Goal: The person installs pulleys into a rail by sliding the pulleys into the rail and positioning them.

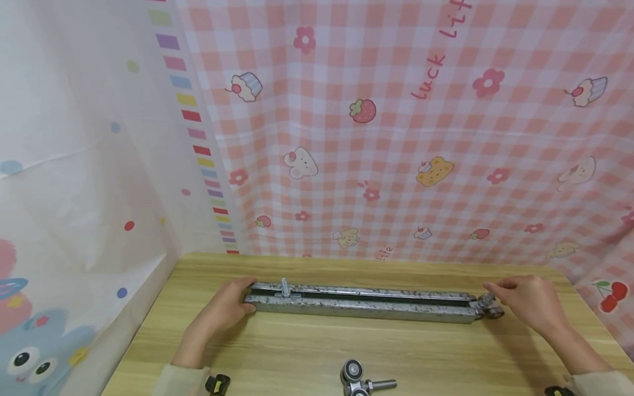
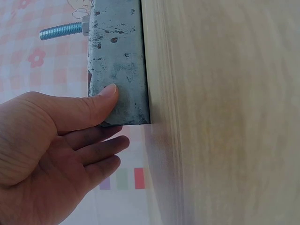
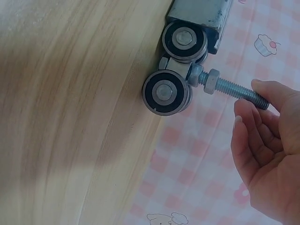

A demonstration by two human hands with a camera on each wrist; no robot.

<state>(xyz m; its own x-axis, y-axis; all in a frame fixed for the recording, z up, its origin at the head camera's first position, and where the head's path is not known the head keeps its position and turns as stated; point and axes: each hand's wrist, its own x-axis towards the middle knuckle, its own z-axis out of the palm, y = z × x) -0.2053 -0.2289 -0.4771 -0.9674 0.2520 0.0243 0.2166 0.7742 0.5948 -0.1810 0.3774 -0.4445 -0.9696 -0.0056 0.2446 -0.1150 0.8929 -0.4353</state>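
A grey, scuffed metal slotted rail (image 1: 361, 311) lies lengthwise on the table. My left hand (image 1: 225, 305) grips its left end, the thumb (image 2: 105, 99) on the near side wall. Inside the slot near that end sits one roller trolley, mostly hidden, its threaded bolt (image 1: 284, 287) standing up. At the right end, my right hand (image 1: 532, 302) pinches the tip of the bolt (image 3: 239, 90) on another roller trolley (image 3: 165, 92). One wheel pair (image 3: 184, 40) is right at the rail's mouth; the other is outside it.
A third roller trolley (image 1: 353, 371) lies on the wooden table (image 1: 277, 346) near the front edge, its bolt pointing right. Behind the table hangs a pink checked cloth (image 1: 337, 165); a white patterned cloth (image 1: 99, 181) hangs at the left.
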